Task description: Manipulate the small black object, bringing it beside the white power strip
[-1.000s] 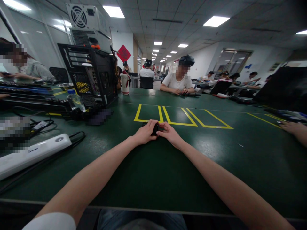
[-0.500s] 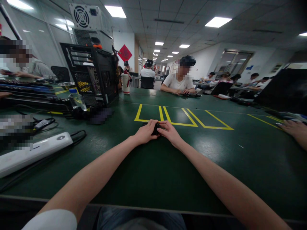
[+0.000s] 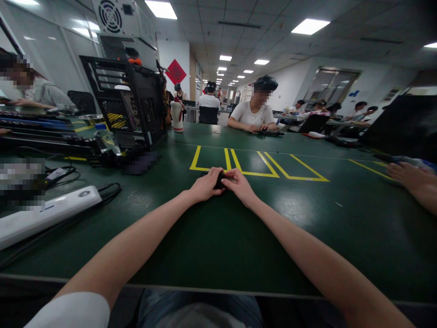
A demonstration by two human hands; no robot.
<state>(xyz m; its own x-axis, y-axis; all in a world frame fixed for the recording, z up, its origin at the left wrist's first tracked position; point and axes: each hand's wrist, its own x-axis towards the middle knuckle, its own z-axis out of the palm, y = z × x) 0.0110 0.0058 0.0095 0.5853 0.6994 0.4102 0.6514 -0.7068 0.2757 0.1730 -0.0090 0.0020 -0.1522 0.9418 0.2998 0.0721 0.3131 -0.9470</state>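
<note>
Head view barely changes: your left hand [image 3: 205, 187] and right hand [image 3: 241, 187] still grip the black object [image 3: 219, 182], so handling seems ongoing.

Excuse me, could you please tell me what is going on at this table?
A person's left hand grips a small dark object, mostly hidden by the fingers, and the right hand has its fingertips at the object's right side. Yellow tape outlines lie just beyond on the green table. Across it, a co-worker in white sits with hands at a dark item.
</note>
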